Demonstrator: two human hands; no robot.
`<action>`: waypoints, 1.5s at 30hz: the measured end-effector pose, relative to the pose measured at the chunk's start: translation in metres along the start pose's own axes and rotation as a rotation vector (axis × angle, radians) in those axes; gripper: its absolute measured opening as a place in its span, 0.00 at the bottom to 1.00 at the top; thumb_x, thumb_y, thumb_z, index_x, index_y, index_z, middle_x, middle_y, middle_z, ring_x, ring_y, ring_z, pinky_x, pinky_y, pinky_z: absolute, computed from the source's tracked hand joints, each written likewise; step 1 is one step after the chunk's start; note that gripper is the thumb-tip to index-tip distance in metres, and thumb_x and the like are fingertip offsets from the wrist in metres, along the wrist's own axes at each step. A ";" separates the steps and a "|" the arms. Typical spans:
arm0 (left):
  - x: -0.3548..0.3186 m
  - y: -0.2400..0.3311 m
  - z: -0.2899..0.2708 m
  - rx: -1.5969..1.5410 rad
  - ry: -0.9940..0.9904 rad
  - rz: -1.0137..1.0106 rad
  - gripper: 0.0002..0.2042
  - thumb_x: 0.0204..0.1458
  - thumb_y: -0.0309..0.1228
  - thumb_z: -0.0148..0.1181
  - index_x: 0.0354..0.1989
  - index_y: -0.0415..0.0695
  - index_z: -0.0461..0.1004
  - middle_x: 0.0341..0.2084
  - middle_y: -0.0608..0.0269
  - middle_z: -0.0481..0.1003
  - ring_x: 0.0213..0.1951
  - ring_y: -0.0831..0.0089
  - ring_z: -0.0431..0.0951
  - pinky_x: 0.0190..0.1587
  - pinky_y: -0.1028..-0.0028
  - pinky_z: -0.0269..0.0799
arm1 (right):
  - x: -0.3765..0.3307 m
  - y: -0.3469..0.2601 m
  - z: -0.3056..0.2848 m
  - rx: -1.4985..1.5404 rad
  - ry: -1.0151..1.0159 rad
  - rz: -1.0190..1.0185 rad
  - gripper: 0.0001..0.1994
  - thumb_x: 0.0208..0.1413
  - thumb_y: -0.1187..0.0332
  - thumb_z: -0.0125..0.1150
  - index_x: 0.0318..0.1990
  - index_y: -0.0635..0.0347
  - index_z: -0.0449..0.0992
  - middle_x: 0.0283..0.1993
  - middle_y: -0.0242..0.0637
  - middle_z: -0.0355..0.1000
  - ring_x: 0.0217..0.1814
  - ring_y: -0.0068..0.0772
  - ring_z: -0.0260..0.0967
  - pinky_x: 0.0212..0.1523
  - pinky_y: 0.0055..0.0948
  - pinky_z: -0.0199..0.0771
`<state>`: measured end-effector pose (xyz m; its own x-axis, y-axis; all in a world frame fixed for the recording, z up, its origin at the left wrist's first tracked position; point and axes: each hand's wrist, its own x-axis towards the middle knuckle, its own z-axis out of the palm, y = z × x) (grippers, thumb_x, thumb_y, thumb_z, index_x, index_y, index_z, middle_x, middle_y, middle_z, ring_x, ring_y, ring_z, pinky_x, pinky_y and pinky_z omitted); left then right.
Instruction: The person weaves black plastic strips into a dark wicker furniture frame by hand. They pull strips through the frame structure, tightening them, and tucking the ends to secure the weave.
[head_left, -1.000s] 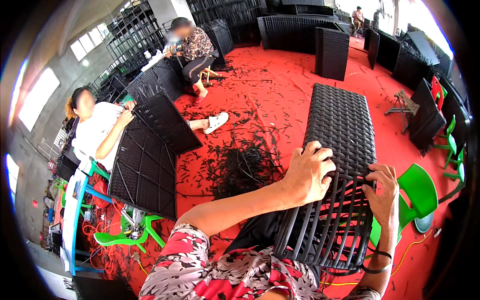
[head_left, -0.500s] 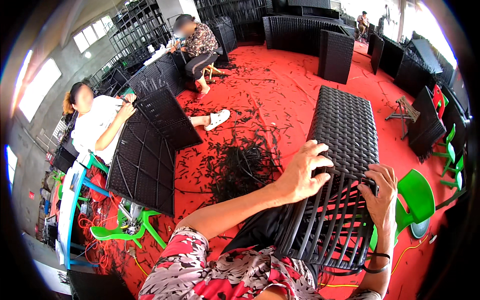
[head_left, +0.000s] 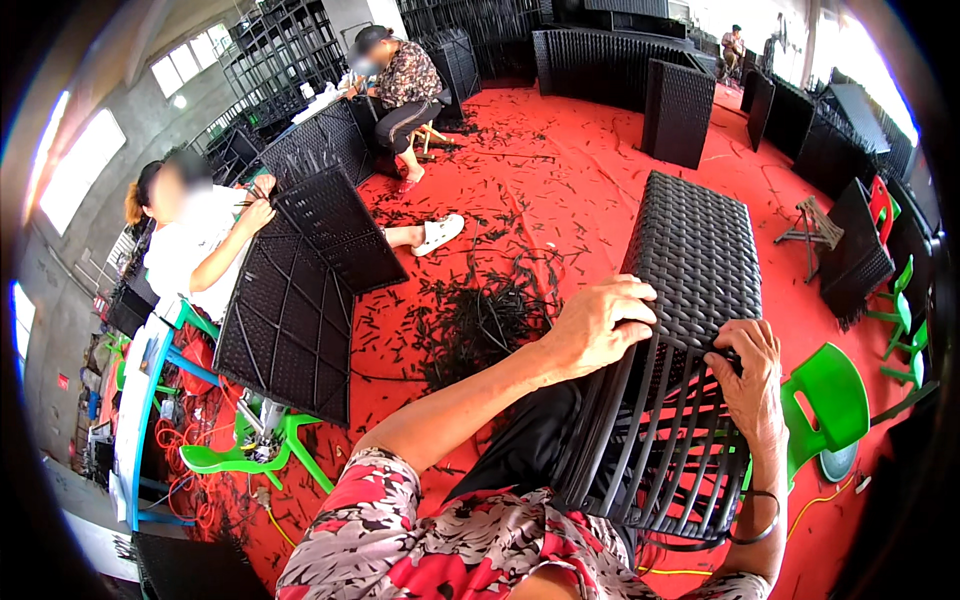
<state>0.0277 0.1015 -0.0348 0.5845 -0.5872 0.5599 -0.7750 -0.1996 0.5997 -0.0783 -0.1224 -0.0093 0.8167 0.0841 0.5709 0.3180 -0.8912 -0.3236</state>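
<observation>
Left hand (head_left: pixel 592 330) has shifted leftward on the wicker frame (head_left: pixel 695 260), whose long axis points away (either grip's closure unclear).

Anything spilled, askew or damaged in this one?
Yes: a tangled heap of loose black strips lies on the red floor, left of the black woven piece, with more scattered around like untidy scraps. The piece's bare strands look unwoven rather than broken.

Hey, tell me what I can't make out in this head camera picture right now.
All in the head view:
What lies under the left hand: hidden by the hand itself.
Anything pinched by the right hand: covered by that hand.
Underside of the woven black section: blocked by the weave.
Top right person: too small to tell what they hold.
Lower-left black panel: cut off by the picture's lower edge.
</observation>
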 end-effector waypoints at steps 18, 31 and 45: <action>-0.042 -0.033 0.021 -0.049 0.023 0.056 0.30 0.52 0.17 0.49 0.65 0.40 0.52 0.59 0.40 0.61 0.57 0.44 0.65 0.57 0.62 0.66 | 0.000 -0.006 -0.002 0.040 0.003 0.054 0.08 0.45 0.69 0.63 0.30 0.61 0.73 0.38 0.36 0.71 0.44 0.40 0.65 0.46 0.37 0.59; -0.073 -0.046 0.037 0.008 -0.008 0.056 0.35 0.52 0.19 0.50 0.67 0.31 0.39 0.64 0.36 0.46 0.66 0.45 0.49 0.66 0.61 0.52 | -0.002 -0.007 -0.002 0.044 -0.014 0.072 0.08 0.44 0.69 0.63 0.30 0.62 0.73 0.38 0.37 0.71 0.44 0.41 0.65 0.48 0.38 0.60; -0.061 -0.083 0.082 0.049 0.075 0.027 0.27 0.56 0.22 0.46 0.63 0.26 0.46 0.58 0.32 0.57 0.59 0.43 0.62 0.62 0.62 0.60 | -0.001 -0.006 -0.001 0.057 -0.037 0.097 0.08 0.42 0.72 0.63 0.32 0.62 0.73 0.40 0.38 0.72 0.46 0.42 0.65 0.50 0.38 0.60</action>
<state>0.0363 0.0895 -0.1653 0.5779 -0.5331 0.6179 -0.8005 -0.2232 0.5562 -0.0816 -0.1182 -0.0072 0.8616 0.0161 0.5074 0.2628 -0.8693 -0.4187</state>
